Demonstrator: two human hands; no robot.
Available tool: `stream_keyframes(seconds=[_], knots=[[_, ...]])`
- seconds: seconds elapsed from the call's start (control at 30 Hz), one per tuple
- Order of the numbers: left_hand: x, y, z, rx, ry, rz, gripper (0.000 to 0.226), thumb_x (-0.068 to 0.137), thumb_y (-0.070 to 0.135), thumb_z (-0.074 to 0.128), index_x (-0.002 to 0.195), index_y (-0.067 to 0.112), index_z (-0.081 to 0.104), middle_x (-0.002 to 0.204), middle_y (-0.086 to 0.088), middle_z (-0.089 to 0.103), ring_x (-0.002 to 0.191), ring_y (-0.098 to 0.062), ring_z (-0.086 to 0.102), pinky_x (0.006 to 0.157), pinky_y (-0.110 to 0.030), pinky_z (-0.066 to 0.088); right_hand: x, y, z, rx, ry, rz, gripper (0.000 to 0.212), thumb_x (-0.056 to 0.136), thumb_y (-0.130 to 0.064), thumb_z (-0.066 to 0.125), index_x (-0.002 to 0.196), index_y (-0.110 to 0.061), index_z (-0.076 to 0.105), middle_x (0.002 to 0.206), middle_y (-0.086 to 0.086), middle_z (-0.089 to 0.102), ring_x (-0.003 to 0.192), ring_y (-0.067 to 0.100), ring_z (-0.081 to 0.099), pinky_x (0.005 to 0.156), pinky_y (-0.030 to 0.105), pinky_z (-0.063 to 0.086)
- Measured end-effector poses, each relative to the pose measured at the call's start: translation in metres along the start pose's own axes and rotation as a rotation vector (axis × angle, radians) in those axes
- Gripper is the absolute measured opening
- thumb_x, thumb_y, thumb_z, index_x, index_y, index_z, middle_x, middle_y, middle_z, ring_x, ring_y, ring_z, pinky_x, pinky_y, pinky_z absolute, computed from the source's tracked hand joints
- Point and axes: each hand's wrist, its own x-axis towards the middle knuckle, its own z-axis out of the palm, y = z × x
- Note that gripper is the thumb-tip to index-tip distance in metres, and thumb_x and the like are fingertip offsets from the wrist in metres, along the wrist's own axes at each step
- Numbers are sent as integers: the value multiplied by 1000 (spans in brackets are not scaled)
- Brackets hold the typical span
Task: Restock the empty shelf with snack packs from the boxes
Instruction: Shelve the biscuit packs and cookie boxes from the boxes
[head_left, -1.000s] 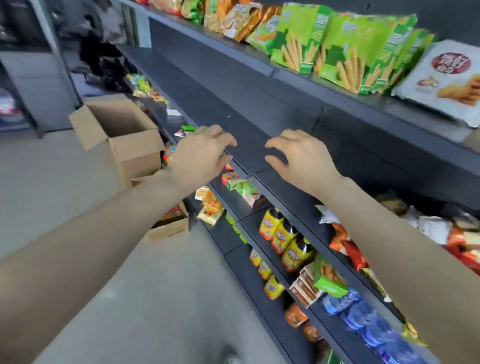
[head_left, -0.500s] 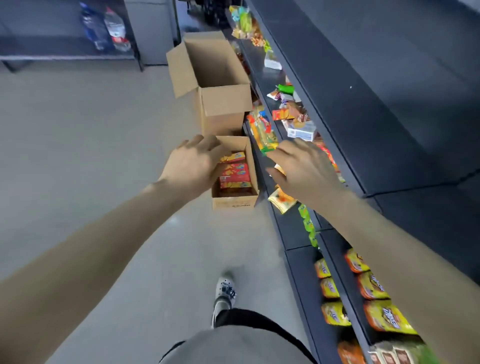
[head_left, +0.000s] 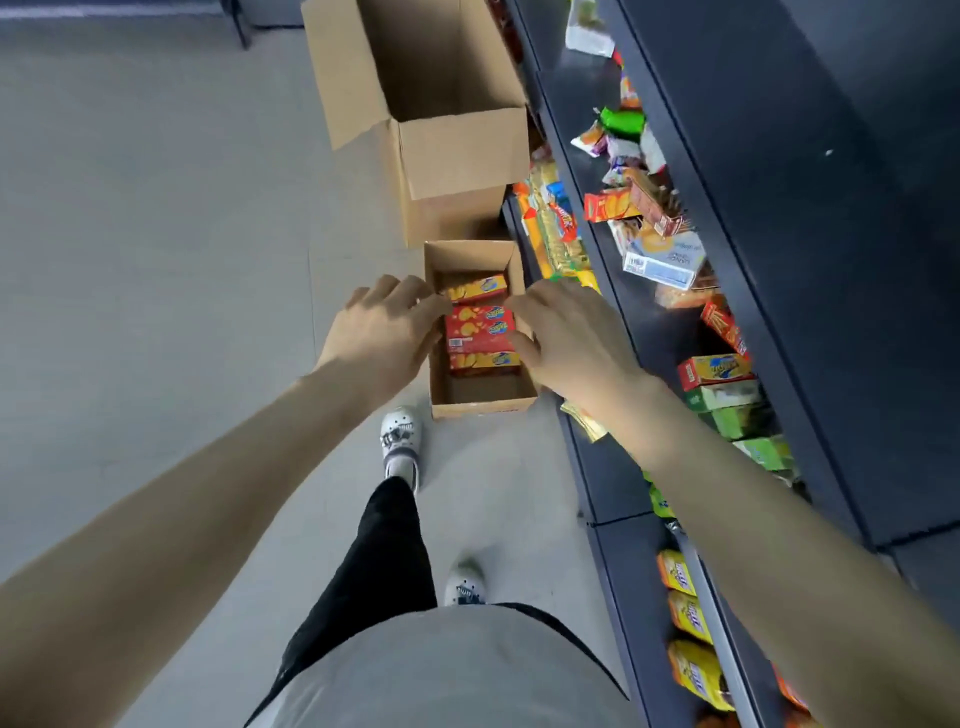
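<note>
Three snack packs (head_left: 480, 327) flanked by both hands above the small box (head_left: 483, 408).
Left hand (head_left: 382, 332) and right hand (head_left: 566, 338) hung over that open box on the floor (head_left: 156, 260), fingers (head_left: 415, 296) loosely spread and holding nothing. The packs lay side by side between the two sets of fingers and below them, each long axis running from the left fingers across to the right, so one end faced each hand; neither hand was clearly nearer. Whether any finger touched a pack could not be told. The bare dark shelf (head_left: 805, 208) lay to the right of the right-hand fingers.
</note>
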Motion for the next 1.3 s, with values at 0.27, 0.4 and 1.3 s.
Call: stream_keyframes(seconds=[0.27,0.4,1.3], knots=[[119,-98,112,7,-296,49,30,75,9,80,103,14,73,99,-10,70,84,-35,66,69,-42,56,110,51,130,157,-105,253,36,87,-25,69,120,-12,64,104,11,67,90,33,64,69,39,56],[165,-133,167,-24,-448,23,33,89,18,69,122,19,65,119,-9,65,105,-33,61,85,-45,52,148,80,187,202,-187,313,37,87,-26,68,121,-11,64,110,10,66,99,32,61,75,41,54],[170,-174,738,-125,-861,-165,82,90,19,68,152,29,14,153,-7,29,136,-29,40,103,-42,48,163,196,766,135,-638,363,79,70,-7,81,141,-12,47,141,20,48,127,42,48,99,55,47]])
